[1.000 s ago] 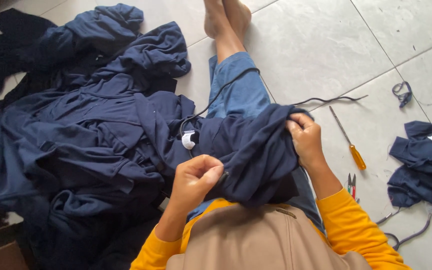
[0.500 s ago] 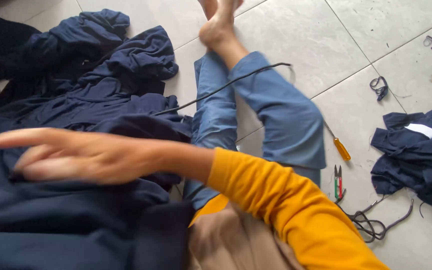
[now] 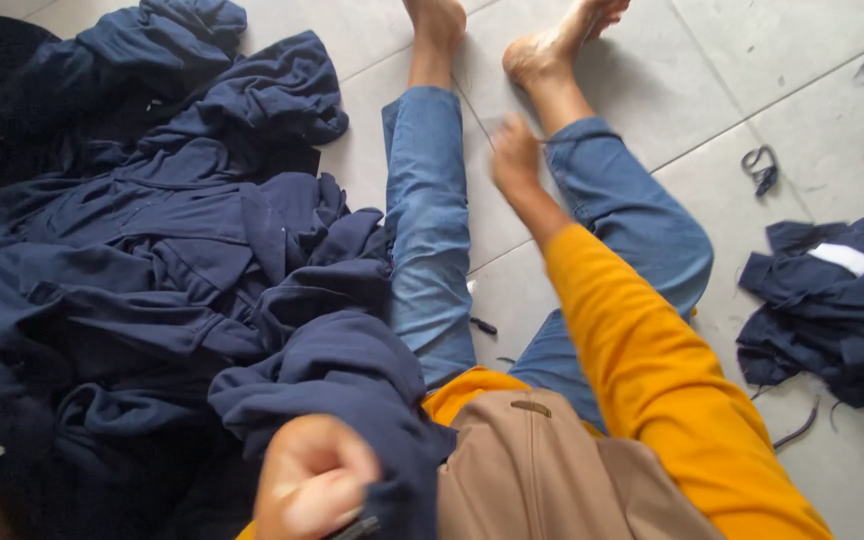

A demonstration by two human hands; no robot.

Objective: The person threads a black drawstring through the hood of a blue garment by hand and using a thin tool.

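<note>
Left hand: our left hand (image 3: 314,480) is low in the picture, its grip clenched on a bunched fold of the dark navy cloth garment (image 3: 337,390); it is blurred, so we cannot tell whether anything else is in it.
Right hand: our right hand (image 3: 515,160) is stretched out over our blue-jeaned legs (image 3: 430,230), in an orange sleeve (image 3: 642,350); it is blurred, and we cannot tell whether its grip is loose or clenched.
Garment: it lies against our left thigh, at the near edge of the large heap of dark navy clothes (image 3: 142,250) on the grey tiled floor (image 3: 722,70).
Handling: we judge it soft, limp and light; it should gather best at a seam or bunched fold.
Nearby: a smaller pile of dark navy cloth with a white label (image 3: 832,300) lies near the floor's right edge, with dark thread scraps (image 3: 760,170) beyond it.
</note>
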